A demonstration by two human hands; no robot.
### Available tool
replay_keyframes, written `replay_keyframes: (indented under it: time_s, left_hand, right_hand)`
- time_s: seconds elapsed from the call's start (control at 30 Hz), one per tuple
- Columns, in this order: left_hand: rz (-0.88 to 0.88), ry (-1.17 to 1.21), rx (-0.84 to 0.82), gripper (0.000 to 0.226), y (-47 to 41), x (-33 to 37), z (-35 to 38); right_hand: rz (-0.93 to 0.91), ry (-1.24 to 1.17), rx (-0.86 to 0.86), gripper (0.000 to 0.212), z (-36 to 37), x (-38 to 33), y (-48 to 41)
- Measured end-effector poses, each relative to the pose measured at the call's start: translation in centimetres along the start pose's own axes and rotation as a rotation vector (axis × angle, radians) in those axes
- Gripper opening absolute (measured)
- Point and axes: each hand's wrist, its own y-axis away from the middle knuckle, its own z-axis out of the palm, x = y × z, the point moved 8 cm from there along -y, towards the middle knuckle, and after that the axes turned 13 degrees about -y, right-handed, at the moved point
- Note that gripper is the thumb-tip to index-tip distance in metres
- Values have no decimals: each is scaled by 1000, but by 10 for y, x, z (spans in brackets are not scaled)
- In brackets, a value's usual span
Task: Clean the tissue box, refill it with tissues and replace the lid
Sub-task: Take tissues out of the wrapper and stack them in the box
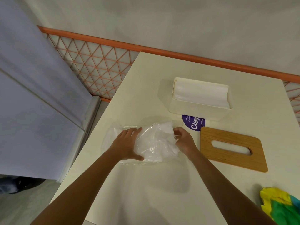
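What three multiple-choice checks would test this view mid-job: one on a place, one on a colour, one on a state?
1. Where is the wooden lid relative to the tissue box?
A) Seated on it
B) Flat on the table, nearer the person
C) Standing inside it

2. What colour is the sticker showing from under the box?
A) Red
B) Black
C) Purple

3. What is the right hand doing?
A) Pinching the clear plastic wrapper
B) Pressing the lid
C) Hanging idle

Answers: 1 B, the lid lies off the box, whose tissues show uncovered; 2 C, it is purple with white lettering; 3 A, its fingers curl on the wrapper's right end.
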Motion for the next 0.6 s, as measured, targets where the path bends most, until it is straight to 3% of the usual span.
replay_keyframes:
  time_s: [0.13,0.3,0.4,0.5,0.6]
  left_hand:
    - [-1,24,12,116,0,0,-3]
    - [-15,53,5,116,0,-5,-4]
    - [-15,48,-6,116,0,-5,-2]
    - [-13,58,-1,116,-1,-3,-2]
    - [-7,64,-1,115,-1,-3,-2]
  right_hand:
    - [23,-93,-45,26,0,-1,-1]
    - [186,-480,17,9,-8,13,-4]
    - [339,-684,38,40,-5,31,-2]
    - [413,-674,-41,39,2,38,1]
    - [417,-492,-118,34,6,39,5]
